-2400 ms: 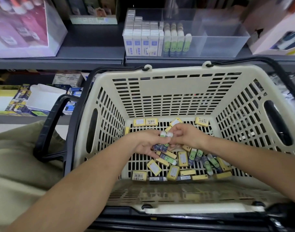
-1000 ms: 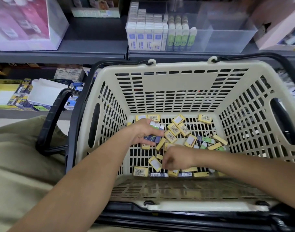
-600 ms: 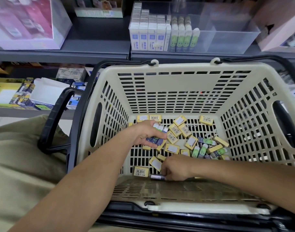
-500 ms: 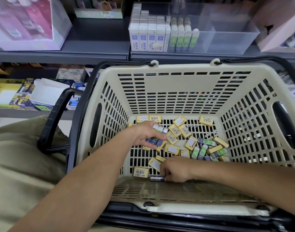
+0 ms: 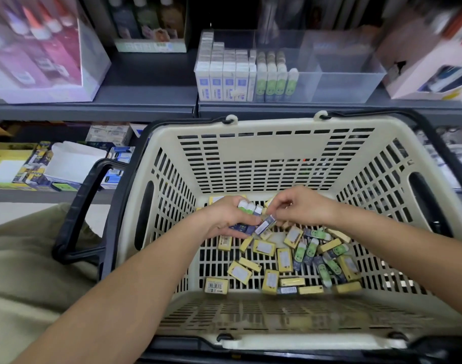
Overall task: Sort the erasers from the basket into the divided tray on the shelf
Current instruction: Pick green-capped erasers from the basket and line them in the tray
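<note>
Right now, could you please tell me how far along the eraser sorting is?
Done: the divided tray holds rows of blue-and-white erasers with green ones beside them. In hand: the left hand grips a bundle of erasers while the right hand pinches a blue one beside it. Left: many yellow erasers and several green-faced ones lie loose in the basket.

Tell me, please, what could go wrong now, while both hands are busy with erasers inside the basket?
1. The left hand grips a bundle of erasers. If the right hand adds the blue eraser that it pinches, one could slip out and fall back into the basket.
2. In the clear divided tray, blue-sleeved erasers stand right beside green-sleeved erasers, so a full fist may drop one into the wrong compartment.
</note>
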